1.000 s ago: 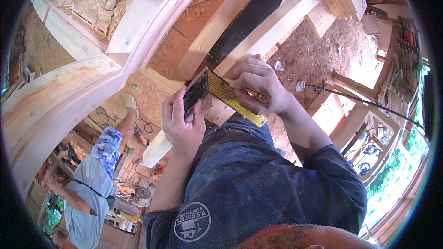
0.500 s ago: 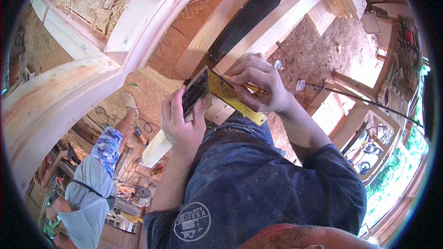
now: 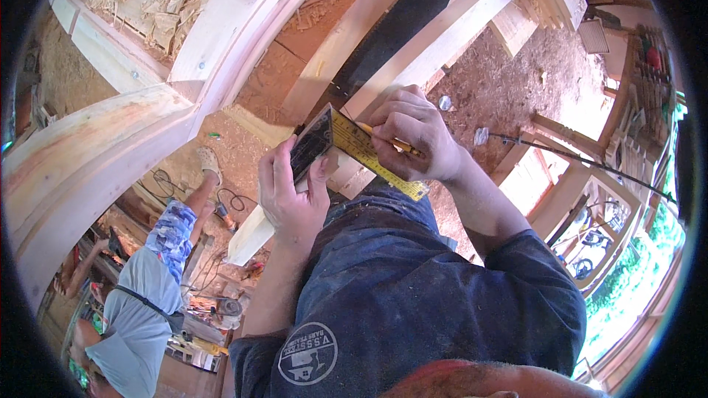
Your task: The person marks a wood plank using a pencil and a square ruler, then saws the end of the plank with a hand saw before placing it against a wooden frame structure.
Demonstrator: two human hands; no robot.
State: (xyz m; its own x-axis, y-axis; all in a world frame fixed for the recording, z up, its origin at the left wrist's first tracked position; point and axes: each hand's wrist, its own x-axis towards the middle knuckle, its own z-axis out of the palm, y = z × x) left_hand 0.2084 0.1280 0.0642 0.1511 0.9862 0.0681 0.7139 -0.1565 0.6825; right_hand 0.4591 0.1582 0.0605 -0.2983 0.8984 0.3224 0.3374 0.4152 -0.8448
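Observation:
My left hand (image 3: 291, 195) grips the dark stock of a try square (image 3: 372, 156), thumb on one side and fingers on the other. The square's yellow ruled blade slants down to the right, across a pale timber piece (image 3: 251, 239) that is mostly hidden beneath it. In my right hand (image 3: 419, 133) a yellow pencil (image 3: 404, 146) is pinched. Its tip points to the upper left, close to the blade's upper edge. Whether the tip touches wood cannot be made out.
Past my hands, a long dark saw-like blade (image 3: 402, 29) lies between two pale boards (image 3: 450, 40). A large curved wooden frame (image 3: 221, 29) spans the left. Lower left, another person (image 3: 140, 302) stands near cables and tools. A dark rod (image 3: 582, 158) crosses the right.
The pencil has tilted slightly in my right hand, and its fingers have shifted a little. My left hand and the square stay nearly still. At left, the other person's arm has moved.

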